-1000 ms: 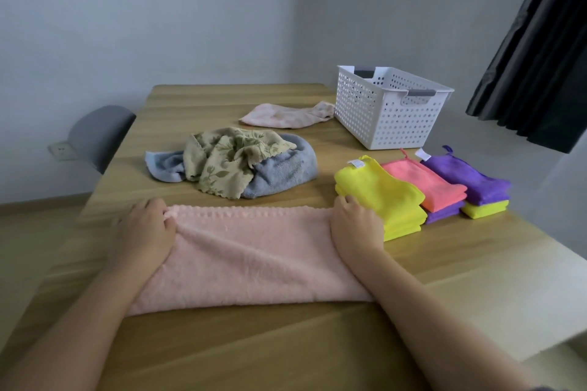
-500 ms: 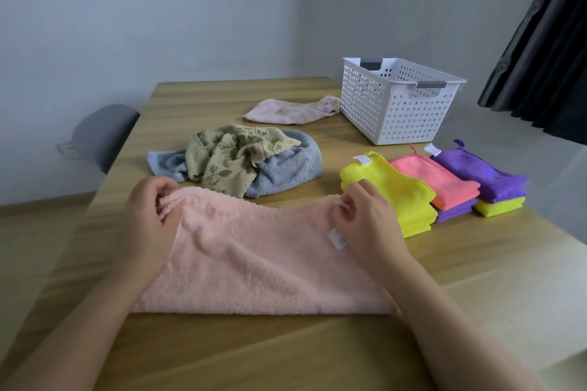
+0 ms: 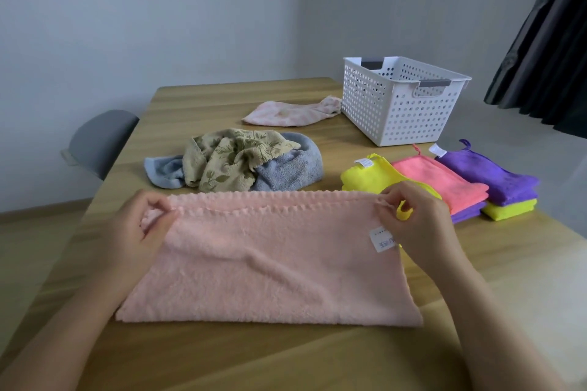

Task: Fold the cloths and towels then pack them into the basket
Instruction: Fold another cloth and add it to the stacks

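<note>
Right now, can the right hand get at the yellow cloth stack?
Probably yes: the yellow cloth stack lies just beyond the right hand, nothing between, but that hand pinches the pink towel and must release it first.

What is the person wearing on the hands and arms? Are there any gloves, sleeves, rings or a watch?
Nothing visible. The left hand and the right hand are bare: no gloves, no rings, no watch. Both forearms are bare too, and no sleeve shows up to the picture's edge.
</note>
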Demonstrator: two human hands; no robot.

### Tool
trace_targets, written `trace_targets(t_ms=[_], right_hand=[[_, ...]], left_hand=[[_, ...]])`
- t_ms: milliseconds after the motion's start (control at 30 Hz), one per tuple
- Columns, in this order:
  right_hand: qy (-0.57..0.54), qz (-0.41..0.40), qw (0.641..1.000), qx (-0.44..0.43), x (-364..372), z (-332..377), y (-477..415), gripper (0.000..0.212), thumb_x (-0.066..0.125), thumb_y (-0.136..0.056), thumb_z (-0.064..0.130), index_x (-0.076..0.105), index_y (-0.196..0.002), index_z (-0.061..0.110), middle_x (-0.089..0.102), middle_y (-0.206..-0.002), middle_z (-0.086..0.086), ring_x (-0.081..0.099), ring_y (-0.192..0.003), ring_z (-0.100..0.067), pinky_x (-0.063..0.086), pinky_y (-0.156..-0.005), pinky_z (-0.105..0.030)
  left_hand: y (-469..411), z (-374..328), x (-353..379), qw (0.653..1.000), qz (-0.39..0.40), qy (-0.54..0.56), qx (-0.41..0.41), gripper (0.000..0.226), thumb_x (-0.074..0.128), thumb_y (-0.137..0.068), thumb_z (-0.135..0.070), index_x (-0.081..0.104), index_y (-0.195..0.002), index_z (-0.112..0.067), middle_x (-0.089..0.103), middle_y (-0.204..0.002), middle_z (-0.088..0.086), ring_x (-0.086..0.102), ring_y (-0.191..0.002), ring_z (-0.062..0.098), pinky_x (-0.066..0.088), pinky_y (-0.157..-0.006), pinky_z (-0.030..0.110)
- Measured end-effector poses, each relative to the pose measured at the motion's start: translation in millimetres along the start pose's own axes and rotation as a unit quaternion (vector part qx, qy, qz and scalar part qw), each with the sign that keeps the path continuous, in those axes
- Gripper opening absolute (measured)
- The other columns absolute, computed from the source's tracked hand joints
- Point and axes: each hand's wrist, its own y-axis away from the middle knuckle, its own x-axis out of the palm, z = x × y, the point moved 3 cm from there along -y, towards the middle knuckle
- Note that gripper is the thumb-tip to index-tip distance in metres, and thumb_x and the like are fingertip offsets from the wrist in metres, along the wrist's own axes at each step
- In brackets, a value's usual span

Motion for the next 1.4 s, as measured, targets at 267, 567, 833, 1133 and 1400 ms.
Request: trace_targets(t_ms=[267, 567, 833, 1133, 1400], right_hand=[[-0.083, -0.051, 0.988, 0.123, -10, -23, -1, 0.022, 0.064, -0.082, 0.002, 0.055, -0.07, 0.019, 0.063, -0.079, 0.024, 0.054, -0.067, -0.006, 0.045, -0.065, -0.022], [-0.084, -0.051, 0.987, 0.128, -7, -21, 1, 0.016, 0.065, -0.081, 0.007, 0.057, -0.071, 0.016, 0.064, -0.081, 0.016, 0.053, -0.066, -0.006, 0.046, -0.066, -0.029], [-0.081, -0.068, 0.985, 0.139, -11, -15, 3, 0.018, 0.063, -0.083, 0.002, 0.059, -0.075, 0.018, 0.062, -0.079, 0.011, 0.052, -0.064, 0.001, 0.042, -0.061, -0.012], [-0.075, -0.075, 0.984, 0.142, -13, -11, 3, 0.02, 0.064, -0.082, 0.003, 0.059, -0.074, 0.02, 0.062, -0.077, 0.01, 0.052, -0.064, 0.001, 0.042, -0.06, -0.011], [-0.069, -0.082, 0.985, 0.138, -14, -12, 3, 0.015, 0.063, -0.083, 0.003, 0.059, -0.078, 0.017, 0.062, -0.078, 0.011, 0.052, -0.063, 0.0, 0.042, -0.06, -0.011]], left_hand=[[-3, 15, 9, 0.995, 0.088, -0.024, 0.036, 0.04, 0.076, -0.072, -0.004, 0.052, -0.078, -0.035, 0.058, -0.092, -0.018, 0.05, -0.076, -0.014, 0.035, -0.064, -0.001], [0, 30, 16, 0.986, 0.126, -0.082, 0.074, 0.028, 0.076, -0.072, 0.002, 0.059, -0.08, -0.018, 0.055, -0.079, -0.016, 0.053, -0.081, 0.001, 0.039, -0.059, 0.012], [0, 28, 12, 0.995, 0.062, -0.012, 0.078, 0.027, 0.078, -0.07, -0.009, 0.056, -0.08, -0.023, 0.056, -0.094, -0.014, 0.054, -0.078, 0.003, 0.041, -0.065, 0.009], [-1, 31, 12, 0.984, 0.124, 0.002, 0.131, 0.015, 0.056, -0.08, -0.042, 0.062, -0.083, -0.028, 0.057, -0.082, -0.017, 0.053, -0.072, 0.004, 0.042, -0.063, 0.014], [2, 33, 11, 0.991, 0.078, -0.031, 0.104, 0.018, 0.074, -0.076, -0.035, 0.063, -0.081, -0.021, 0.061, -0.07, -0.006, 0.055, -0.071, 0.008, 0.043, -0.059, 0.02]])
